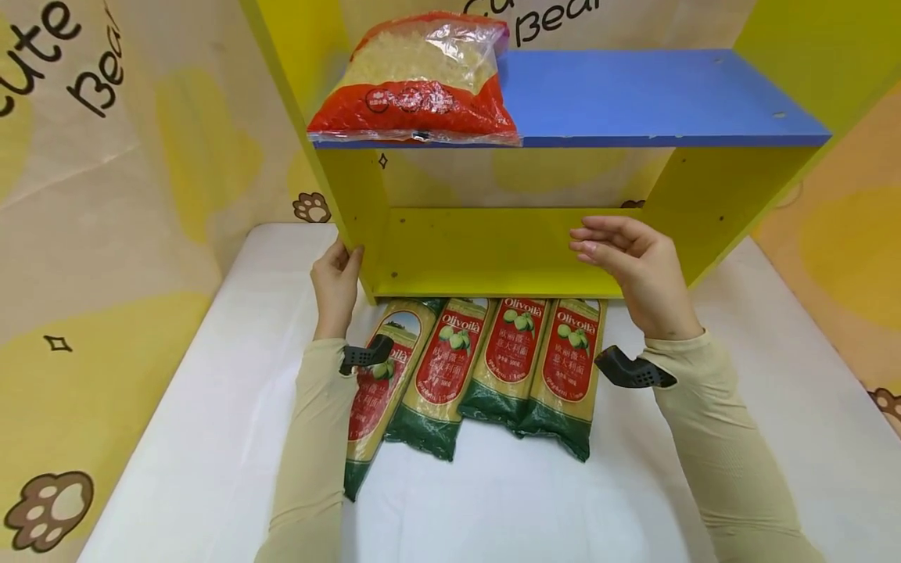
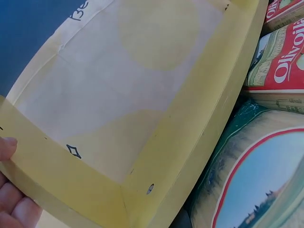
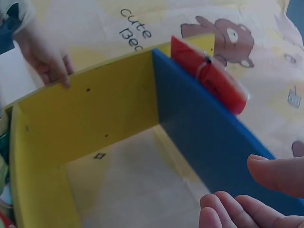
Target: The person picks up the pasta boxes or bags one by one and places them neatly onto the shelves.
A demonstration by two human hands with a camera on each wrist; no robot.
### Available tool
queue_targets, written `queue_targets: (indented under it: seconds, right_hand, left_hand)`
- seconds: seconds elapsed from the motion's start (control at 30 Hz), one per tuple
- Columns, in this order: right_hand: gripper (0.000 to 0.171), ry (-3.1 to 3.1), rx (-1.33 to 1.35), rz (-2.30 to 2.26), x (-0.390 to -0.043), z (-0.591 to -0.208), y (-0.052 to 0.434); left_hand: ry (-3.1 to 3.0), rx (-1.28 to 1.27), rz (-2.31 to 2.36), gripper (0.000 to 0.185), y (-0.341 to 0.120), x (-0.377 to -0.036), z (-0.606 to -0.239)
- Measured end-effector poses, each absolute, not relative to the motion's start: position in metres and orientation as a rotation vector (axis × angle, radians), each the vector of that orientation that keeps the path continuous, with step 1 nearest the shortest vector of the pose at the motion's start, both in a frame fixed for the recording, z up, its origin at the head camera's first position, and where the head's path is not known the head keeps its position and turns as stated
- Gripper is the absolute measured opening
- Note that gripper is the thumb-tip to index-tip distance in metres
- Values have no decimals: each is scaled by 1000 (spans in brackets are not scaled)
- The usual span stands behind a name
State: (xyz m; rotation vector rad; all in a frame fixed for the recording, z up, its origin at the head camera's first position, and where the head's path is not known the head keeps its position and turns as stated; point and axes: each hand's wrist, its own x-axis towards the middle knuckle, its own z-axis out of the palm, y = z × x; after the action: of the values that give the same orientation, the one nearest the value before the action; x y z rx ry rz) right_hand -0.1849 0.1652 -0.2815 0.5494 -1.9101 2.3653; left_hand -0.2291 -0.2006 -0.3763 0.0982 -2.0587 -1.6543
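Note:
A yellow shelf unit [image 1: 493, 250] with a blue middle board [image 1: 647, 98] stands at the back of the white table. My left hand [image 1: 335, 281] grips the front edge of its left side panel, the thumb on the inner face and the fingers around the outside. In the left wrist view, part of the left hand [image 2: 16, 206] shows beside that panel. My right hand [image 1: 644, 266] is held in front of the lower compartment, fingers loosely bent and nothing between them. In the right wrist view the right hand's fingers [image 3: 237, 211] appear below the blue board.
A red bag of pale dry food [image 1: 422, 86] lies on the left of the blue board. Several Olivoilà spaghetti packs [image 1: 443, 360] lie side by side on the white table [image 1: 493, 508], against the shelf's bottom front edge. Patterned cloth [image 1: 141, 195] hangs behind.

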Motion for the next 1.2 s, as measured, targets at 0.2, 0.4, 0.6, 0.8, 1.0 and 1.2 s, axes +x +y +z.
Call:
queue_targets:
  seconds: [0.2, 0.4, 0.6, 0.8, 1.0, 1.2]
  right_hand:
    - [23, -1930, 426, 2418, -179, -311, 180]
    - [19, -1998, 358, 2468, -172, -336, 196]
    - [21, -2232, 220, 2371, -168, -361, 211]
    - [52, -2527, 45, 2173, -161, -381, 225]
    - [58, -2584, -35, 2213, -153, -396, 237]
    - [56, -2542, -48, 2344, -150, -408, 242]
  left_hand:
    - [-2062, 88, -1639, 32, -199, -230, -377]
    - [-2074, 88, -1637, 32, -198, -230, -377]
    - [-2078, 101, -1632, 32, -198, -231, -377]
    - [-2065, 103, -1638, 32, -199, -231, -377]
    - [-2066, 100, -1651, 33, -199, -231, -377]
    - [-2054, 102, -1660, 32, -198, -229, -377]
